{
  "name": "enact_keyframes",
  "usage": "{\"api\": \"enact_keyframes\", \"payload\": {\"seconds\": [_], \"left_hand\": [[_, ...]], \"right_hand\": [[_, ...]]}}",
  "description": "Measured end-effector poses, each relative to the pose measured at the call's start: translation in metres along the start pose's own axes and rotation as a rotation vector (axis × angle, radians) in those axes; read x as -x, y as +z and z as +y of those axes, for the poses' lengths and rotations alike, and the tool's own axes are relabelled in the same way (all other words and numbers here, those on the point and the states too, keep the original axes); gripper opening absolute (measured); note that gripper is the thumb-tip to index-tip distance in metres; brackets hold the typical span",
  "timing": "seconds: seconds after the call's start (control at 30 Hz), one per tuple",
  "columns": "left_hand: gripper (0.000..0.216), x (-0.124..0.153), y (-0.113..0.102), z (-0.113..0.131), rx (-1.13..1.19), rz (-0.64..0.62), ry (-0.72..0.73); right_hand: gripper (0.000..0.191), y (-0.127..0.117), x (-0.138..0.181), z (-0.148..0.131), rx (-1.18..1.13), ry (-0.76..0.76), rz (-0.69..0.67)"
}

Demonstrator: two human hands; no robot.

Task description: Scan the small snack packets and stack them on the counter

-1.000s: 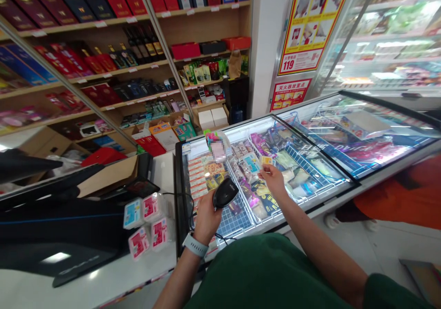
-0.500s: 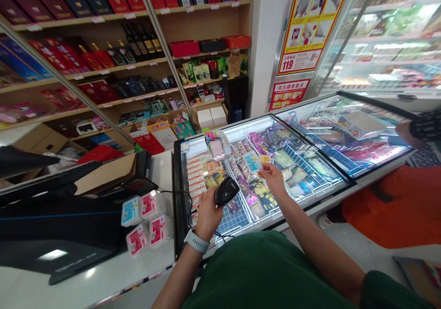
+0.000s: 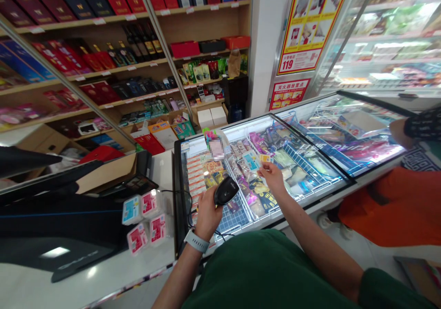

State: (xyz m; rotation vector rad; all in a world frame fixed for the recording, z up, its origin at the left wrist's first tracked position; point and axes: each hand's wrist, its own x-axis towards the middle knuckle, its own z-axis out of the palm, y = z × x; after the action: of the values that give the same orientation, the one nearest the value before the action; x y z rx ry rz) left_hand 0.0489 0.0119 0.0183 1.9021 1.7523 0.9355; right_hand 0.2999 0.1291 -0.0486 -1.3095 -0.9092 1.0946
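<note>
My left hand is closed around a black handheld barcode scanner, its head tilted to the upper right. A dark cord hangs below that hand. In the fingers of my right hand is a small pack with a blue and yellow label, held above the glass-topped freezer. The scanner and the pack are apart. To the left, on the white counter, several clear plastic tubs with red or blue labels stand close together.
A dark checkout machine and an opened cardboard box occupy the counter's left. Wire baskets of packaged food lie inside the freezer. Shelves with boxes and bottles rise behind. At the right stands a person in an orange garment.
My hands, the scanner and the pack have hardly moved. At the right, the other person's arm and orange garment have shifted slightly left.
</note>
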Motion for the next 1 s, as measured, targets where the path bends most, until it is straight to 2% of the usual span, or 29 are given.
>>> {"api": "enact_keyframes", "payload": {"seconds": [0.27,0.57,1.0], "left_hand": [[0.05,0.0001,-0.002,0.004,-0.005,0.019,0.003],[0.05,-0.0002,-0.0014,0.0001,-0.004,-0.024,-0.014],[0.054,0.0025,-0.0009,-0.0003,-0.026,0.012,0.012]], "right_hand": [[0.041,-0.0002,0.0021,-0.0024,-0.005,-0.001,0.007],[0.045,0.0001,0.0023,-0.0008,-0.033,0.003,0.01],[0.042,0.0007,0.0022,0.0001,-0.019,-0.01,0.012]]}}
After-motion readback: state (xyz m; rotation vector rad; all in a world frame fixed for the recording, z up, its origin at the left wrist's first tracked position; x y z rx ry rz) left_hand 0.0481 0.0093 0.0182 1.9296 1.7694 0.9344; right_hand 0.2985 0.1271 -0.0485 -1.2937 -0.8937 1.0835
